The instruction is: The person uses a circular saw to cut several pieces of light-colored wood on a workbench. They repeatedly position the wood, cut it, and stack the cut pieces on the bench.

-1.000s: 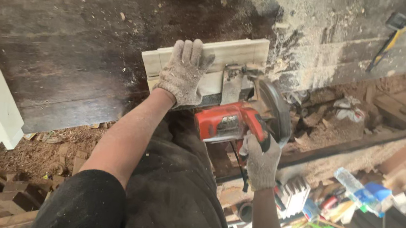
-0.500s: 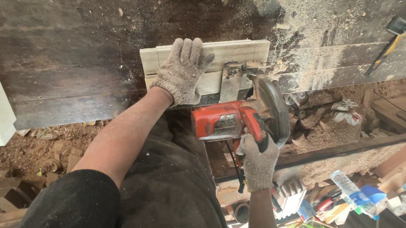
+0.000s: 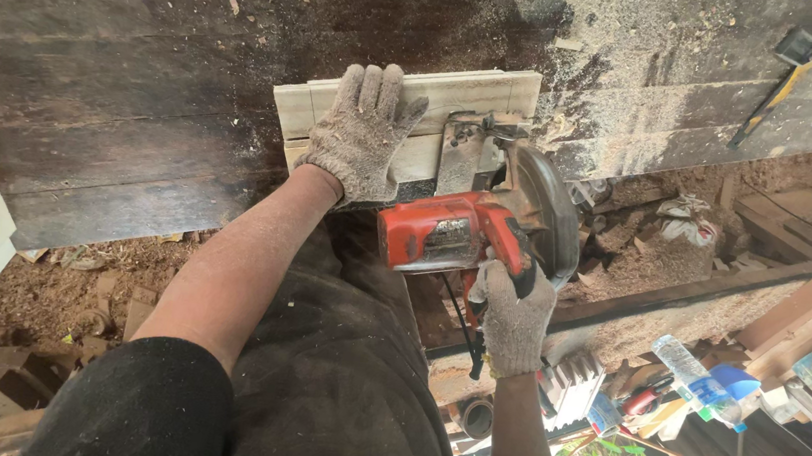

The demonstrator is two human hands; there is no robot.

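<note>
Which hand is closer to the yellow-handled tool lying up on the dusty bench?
Right hand, gripping the red saw, is nearer the yellow-handled tool. Left hand presses the pale board, farther away.

Label [image 3: 449, 246]: a pale grey rectangular sticker is sitting on the side of the red saw body, centre of the scene, its print too small to make out.

Plastic bottle [image 3: 690, 375]: clear, lying on its side at the near right among clutter, a blue band wrapping around it.

Small packet [image 3: 604, 414]: blue and white, lying just left of the bottle, partly hidden.

No signs or screens are showing.
</note>
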